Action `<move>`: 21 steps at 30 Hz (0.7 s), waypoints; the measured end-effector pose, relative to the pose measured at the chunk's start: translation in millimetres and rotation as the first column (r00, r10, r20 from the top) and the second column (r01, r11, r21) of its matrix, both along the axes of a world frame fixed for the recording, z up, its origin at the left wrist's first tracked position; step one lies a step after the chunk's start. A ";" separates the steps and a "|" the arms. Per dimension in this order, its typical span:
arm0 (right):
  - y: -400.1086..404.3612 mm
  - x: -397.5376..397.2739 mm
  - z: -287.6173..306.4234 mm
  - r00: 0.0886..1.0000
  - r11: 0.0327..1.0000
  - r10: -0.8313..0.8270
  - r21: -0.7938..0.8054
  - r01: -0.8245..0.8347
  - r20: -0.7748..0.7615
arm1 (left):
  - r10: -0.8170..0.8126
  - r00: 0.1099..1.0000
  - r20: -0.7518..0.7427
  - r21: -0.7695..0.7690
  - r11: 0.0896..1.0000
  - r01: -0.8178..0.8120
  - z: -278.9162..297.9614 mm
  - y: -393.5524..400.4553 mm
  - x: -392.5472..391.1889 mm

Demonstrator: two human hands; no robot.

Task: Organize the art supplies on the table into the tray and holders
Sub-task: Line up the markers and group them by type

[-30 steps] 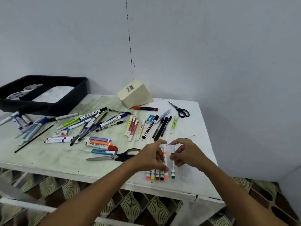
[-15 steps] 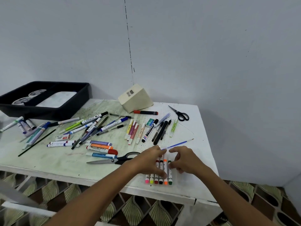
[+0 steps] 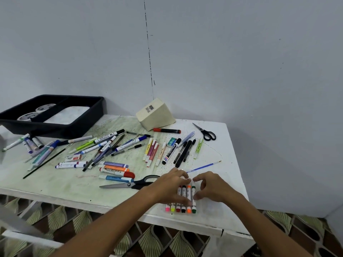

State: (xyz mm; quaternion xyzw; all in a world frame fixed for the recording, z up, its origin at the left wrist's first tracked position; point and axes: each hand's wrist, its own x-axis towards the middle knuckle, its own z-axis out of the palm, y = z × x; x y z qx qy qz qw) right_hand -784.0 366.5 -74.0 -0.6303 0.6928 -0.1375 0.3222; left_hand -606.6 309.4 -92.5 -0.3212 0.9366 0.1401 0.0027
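White table (image 3: 230, 138) ends just right of both hands: left hand (image 3: 169, 186) presses the marker row (image 3: 181, 208), right hand (image 3: 213, 186) pinches its green-capped marker (image 3: 193, 199); large scissors (image 3: 130, 184) crowd leftward.

The tray (image 3: 83, 117) was black, with white-rimmed rolls (image 3: 37, 113) in it. The table (image 3: 222, 145) was white, stained green across its left half. The block (image 3: 156, 114) was cream with a black barcode. The row of small markers (image 3: 181, 208) showed caps of pink, yellow, red, black, orange and green on white barrels. Both pairs of scissors, the large pair (image 3: 133, 183) and the small pair (image 3: 206, 132), had black handles. A thin brush (image 3: 203, 166) was blue. The wall (image 3: 241, 62) was pale grey-blue with a dark dashed line. The floor (image 3: 167, 242) bore a brown and cream fan pattern.
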 end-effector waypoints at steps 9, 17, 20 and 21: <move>-8.4 4.1 -1.2 0.992 0.999 0.040 0.038 -0.036 -0.121 | -0.002 1.000 0.013 -0.018 1.000 0.002 -2.5 1.1 2.1; -16.3 2.2 -5.0 0.967 0.995 0.087 0.075 -0.071 -0.239 | -0.002 0.998 0.062 -0.067 0.998 0.007 -0.4 1.3 1.7; -16.5 1.5 -6.3 0.964 0.994 0.090 0.076 -0.073 -0.251 | 0.009 0.997 0.081 -0.072 0.997 -0.003 -1.2 1.3 1.8; -16.5 0.8 -6.8 0.964 0.995 0.087 0.078 -0.069 -0.252 | 0.010 0.996 0.088 -0.078 0.997 -0.003 -1.2 1.1 1.7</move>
